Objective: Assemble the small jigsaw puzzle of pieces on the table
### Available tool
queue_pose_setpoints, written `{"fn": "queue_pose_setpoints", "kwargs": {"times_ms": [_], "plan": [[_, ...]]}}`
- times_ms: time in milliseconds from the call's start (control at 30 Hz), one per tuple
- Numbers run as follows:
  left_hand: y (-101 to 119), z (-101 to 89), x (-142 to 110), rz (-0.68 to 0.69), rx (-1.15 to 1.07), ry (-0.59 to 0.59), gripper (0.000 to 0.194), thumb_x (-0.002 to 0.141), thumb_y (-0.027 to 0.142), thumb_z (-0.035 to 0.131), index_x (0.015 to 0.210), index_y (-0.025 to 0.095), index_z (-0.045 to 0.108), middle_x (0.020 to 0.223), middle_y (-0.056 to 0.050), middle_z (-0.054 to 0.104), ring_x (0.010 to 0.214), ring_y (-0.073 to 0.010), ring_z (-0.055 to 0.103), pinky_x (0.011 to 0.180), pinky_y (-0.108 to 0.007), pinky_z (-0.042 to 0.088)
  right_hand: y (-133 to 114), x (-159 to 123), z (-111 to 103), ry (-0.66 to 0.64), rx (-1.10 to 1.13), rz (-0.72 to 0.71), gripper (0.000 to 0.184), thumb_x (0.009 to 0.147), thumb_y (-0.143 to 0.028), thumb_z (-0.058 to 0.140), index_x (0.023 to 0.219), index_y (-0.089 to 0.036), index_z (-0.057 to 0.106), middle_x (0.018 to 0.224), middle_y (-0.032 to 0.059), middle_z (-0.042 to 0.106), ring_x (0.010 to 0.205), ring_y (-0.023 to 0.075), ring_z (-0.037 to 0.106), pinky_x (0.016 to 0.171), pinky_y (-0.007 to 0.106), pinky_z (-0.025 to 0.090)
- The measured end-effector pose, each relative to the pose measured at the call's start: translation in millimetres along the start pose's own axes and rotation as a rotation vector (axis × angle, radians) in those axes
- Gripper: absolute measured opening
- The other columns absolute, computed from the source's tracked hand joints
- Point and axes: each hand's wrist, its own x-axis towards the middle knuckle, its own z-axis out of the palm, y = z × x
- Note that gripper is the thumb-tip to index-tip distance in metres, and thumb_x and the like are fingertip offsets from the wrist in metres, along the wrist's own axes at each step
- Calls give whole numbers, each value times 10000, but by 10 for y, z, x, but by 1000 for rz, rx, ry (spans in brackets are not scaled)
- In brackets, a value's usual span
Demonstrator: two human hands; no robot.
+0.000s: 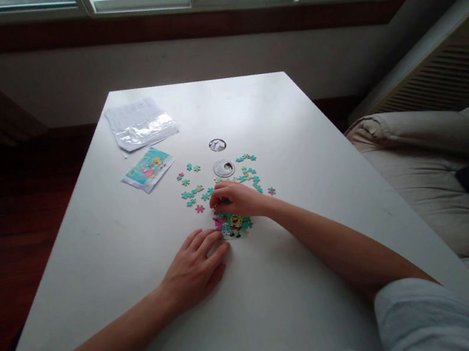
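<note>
A partly joined jigsaw puzzle (235, 223) with a yellow cartoon figure and a pink one lies flat on the white table. My left hand (193, 266) rests palm down, fingers stretched out, its fingertips touching the puzzle's lower left edge. Over the puzzle's upper left corner, my right hand (238, 197) is closed in a pinch on a puzzle piece, which the fingers mostly hide. That hand also covers the puzzle's top edge. Loose puzzle pieces (256, 182), mostly turquoise and green with some pink, lie scattered beyond and to both sides of it.
A small picture packet (149, 169) with the cartoon figures lies left of the loose pieces. Behind it are papers in a clear plastic sleeve (142, 124). Two round inserts (224, 168) are set in the white table (250, 107). A cushioned seat (411, 182) stands at the right.
</note>
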Motion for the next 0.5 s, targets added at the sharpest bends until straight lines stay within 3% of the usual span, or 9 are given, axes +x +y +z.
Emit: {"fn": "queue_pose_setpoints", "kwargs": {"times_ms": [333, 500], "plan": [[-7, 4, 3, -5, 13, -24, 355, 956, 215, 526, 1303, 186, 594, 1381, -147, 562, 1311, -298, 497, 1160, -524, 399, -29, -1, 20, 6, -66, -1, 97, 861, -164, 682, 941, -199, 724, 987, 55, 620, 964, 192, 541, 878, 293, 403], [3, 21, -3, -2, 11, -29, 348, 965, 219, 517, 1302, 175, 593, 1385, -146, 559, 1308, -301, 496, 1163, -528, 390, 24, -4, -40, 40, 46, 48, 129, 882, -120, 607, 933, -176, 711, 893, 25, 621, 810, 140, 554, 761, 245, 410]]}}
